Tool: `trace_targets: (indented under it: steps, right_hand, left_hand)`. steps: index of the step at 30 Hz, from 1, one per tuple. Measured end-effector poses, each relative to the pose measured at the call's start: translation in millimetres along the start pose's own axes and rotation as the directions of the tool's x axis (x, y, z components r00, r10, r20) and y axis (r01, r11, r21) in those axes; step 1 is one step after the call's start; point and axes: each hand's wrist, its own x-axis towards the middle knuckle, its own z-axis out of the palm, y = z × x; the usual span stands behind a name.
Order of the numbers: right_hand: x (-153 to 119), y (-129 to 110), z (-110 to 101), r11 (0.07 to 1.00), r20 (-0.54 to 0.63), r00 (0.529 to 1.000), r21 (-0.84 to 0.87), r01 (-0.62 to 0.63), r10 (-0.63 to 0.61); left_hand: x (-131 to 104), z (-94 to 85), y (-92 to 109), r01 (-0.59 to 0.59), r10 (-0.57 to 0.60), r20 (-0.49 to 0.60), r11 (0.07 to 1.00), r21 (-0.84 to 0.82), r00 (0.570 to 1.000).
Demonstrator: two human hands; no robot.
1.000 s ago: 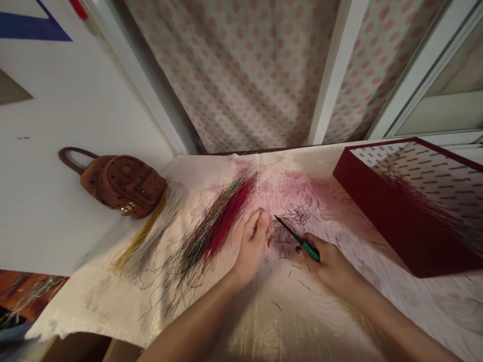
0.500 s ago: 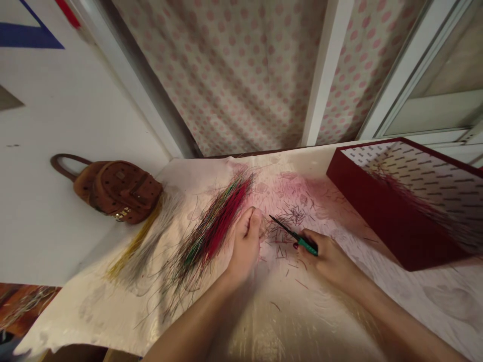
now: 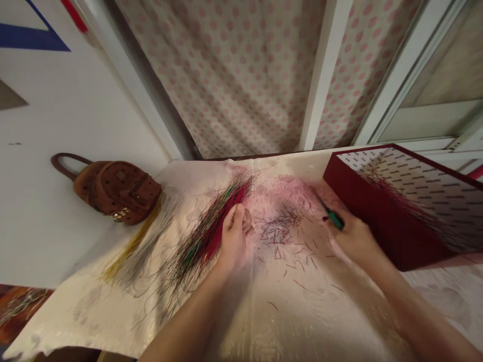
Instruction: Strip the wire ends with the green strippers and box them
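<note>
My right hand [image 3: 352,236] is closed around the green handle of dark-bladed scissors [image 3: 334,219], whose tip points up and left, blurred by motion. It is over the table beside the red box [image 3: 366,216]. My left hand [image 3: 236,229] is closed in a fist at the right edge of a bundle of long thin strands [image 3: 222,216], red, green and dark. Whatever the fist holds, if anything, is hidden. Between the hands lies a scatter of short cut pieces [image 3: 281,223].
Yellow strands [image 3: 130,246] and grey-white strands [image 3: 154,239] lie to the left, near a brown backpack [image 3: 121,191] against the white wall. Long strands lie inside the red box on its patterned lining. A pink-dotted curtain [image 3: 234,75] hangs behind the cloth-covered table [image 3: 234,327].
My right hand has moved right with the scissors, away from my left hand. My left hand has shifted slightly left, closer to the strand bundle. More short pieces are visible between them.
</note>
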Motion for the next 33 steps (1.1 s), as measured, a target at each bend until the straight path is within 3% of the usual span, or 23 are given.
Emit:
trace_targets:
  steps: [2,4,10,13,15,18,20,25,33]
  right_hand:
    - [-10,-9,9,0.979,0.12,0.988,-0.17,0.116,-0.096]
    - [-21,-19,20,0.928,0.167,0.969,-0.297,0.225,-0.182]
    - [-28,-20,34,0.796,0.137,0.936,-0.496,0.347,-0.323]
    - [-26,-21,32,0.865,0.102,0.921,-0.318,0.389,-0.376]
    - [-27,-28,29,0.914,0.092,0.912,-0.026,0.404,-0.4]
    - [-27,-46,24,0.848,0.174,0.903,0.449,0.283,-0.393]
    - [-26,-57,21,0.773,0.226,0.89,0.605,0.19,-0.396]
    - [-25,-71,15,0.686,0.228,0.879,0.713,0.141,-0.418]
    - [-30,-65,22,0.584,0.23,0.863,0.807,0.088,-0.449]
  left_hand:
    - [0,3.0,-1,0.06,-0.058,0.048,0.997,-0.041,0.997]
    - [-1,4.3,-3,0.12,-0.113,0.086,0.989,-0.084,0.99]
    - [-3,1.2,-9,0.252,-0.219,0.193,0.952,-0.171,0.956]
    - [-6,2.9,-13,0.289,-0.24,0.263,0.943,-0.165,0.935]
    - [-9,5.1,-15,0.293,-0.243,0.291,0.946,-0.14,0.925]
    - [-14,7.8,-19,0.284,-0.242,0.336,0.955,-0.083,0.91]
    - [-16,8.4,-21,0.274,-0.237,0.365,0.96,-0.051,0.9]
    - [-18,7.9,-25,0.268,-0.244,0.383,0.963,-0.011,0.891]
    - [-17,7.6,-26,0.288,-0.25,0.33,0.955,-0.071,0.91]
